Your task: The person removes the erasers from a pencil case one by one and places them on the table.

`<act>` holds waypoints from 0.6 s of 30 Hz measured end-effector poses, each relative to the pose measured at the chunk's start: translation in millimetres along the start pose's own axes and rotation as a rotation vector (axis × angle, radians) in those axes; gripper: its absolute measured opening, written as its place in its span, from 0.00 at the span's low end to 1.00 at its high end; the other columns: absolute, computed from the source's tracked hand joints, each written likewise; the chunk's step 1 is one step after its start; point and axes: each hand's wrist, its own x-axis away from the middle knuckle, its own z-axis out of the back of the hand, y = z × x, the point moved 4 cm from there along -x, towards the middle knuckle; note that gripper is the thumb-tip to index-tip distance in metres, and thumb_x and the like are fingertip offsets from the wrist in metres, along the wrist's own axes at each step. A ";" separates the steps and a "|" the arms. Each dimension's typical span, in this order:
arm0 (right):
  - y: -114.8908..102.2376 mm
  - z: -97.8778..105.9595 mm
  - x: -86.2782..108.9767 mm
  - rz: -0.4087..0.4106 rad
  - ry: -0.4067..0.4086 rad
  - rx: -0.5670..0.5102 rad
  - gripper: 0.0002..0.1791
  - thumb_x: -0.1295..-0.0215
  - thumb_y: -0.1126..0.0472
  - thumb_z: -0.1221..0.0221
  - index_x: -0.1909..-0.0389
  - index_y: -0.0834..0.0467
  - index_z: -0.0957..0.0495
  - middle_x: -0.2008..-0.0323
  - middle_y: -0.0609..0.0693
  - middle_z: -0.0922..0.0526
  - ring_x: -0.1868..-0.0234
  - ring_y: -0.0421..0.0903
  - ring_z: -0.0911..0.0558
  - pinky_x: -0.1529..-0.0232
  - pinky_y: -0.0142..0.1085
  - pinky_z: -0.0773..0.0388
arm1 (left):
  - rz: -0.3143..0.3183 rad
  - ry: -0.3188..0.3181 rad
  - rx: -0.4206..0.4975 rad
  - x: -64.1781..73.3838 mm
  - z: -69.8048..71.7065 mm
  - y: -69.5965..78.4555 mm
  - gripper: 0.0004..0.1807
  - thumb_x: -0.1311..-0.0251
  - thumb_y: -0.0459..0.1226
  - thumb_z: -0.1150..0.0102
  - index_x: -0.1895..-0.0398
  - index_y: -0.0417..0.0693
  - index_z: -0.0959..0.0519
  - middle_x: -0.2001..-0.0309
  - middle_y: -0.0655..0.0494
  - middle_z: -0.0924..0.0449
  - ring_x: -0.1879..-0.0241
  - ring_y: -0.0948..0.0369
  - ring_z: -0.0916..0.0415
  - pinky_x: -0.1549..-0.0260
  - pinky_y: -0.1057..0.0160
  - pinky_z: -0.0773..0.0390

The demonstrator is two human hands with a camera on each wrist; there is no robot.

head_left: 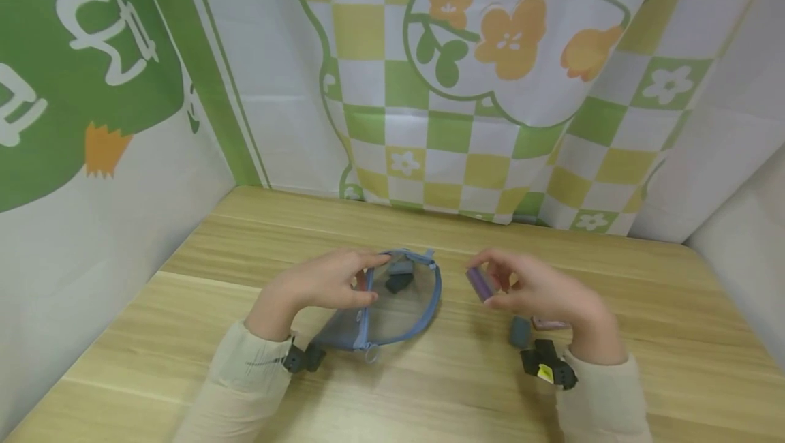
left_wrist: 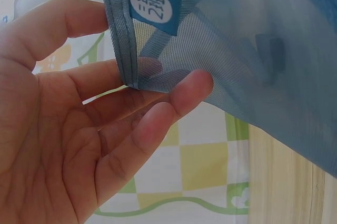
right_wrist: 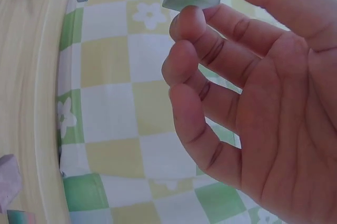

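Above a wood-grain desk (head_left: pixel 448 395), a person's left hand (head_left: pixel 325 283) holds the rim of a blue mesh pouch (head_left: pixel 398 313), fingers and thumb bent around its edge. Two small dark pieces (head_left: pixel 399 283) show within the pouch. To its right, well apart from it, the right hand (head_left: pixel 536 285) pinches a purple block (head_left: pixel 480 283) between thumb and fingers. Below that hand, a blue-grey block (head_left: pixel 520 332) rests on the desk beside a partly hidden pinkish piece (head_left: pixel 550 324).

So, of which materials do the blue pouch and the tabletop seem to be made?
Blue pouch: probably synthetic mesh, mostly matte; its fine ribbed weave is see-through.
Tabletop: wood or wood-look laminate, low sheen; pale streaky grain suggests it, but which one stays open.
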 end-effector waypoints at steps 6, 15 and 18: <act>4.1 5.6 3.4 0.002 0.015 -0.009 0.27 0.40 0.66 0.33 0.40 0.57 0.27 0.66 0.49 0.24 0.66 0.40 0.25 0.67 0.33 0.22 | 0.018 -0.004 -0.011 -0.9 0.1 0.8 0.37 0.40 0.39 0.42 0.28 0.35 0.36 0.33 0.41 0.29 0.65 0.68 0.25 0.67 0.68 0.24; 12.1 13.2 16.2 -0.027 0.060 -0.049 0.28 0.42 0.67 0.34 0.39 0.57 0.27 0.66 0.51 0.26 0.65 0.40 0.26 0.67 0.33 0.22 | 0.016 -0.002 -0.012 0.7 0.7 1.3 0.36 0.40 0.39 0.41 0.28 0.35 0.36 0.36 0.43 0.27 0.65 0.67 0.26 0.67 0.69 0.25; 14.5 15.2 19.9 -0.027 0.071 -0.044 0.28 0.42 0.67 0.33 0.40 0.58 0.27 0.66 0.50 0.26 0.65 0.40 0.26 0.66 0.33 0.22 | 0.014 -0.001 -0.012 1.4 1.3 1.5 0.36 0.40 0.38 0.41 0.28 0.34 0.36 0.36 0.42 0.27 0.66 0.68 0.26 0.68 0.69 0.25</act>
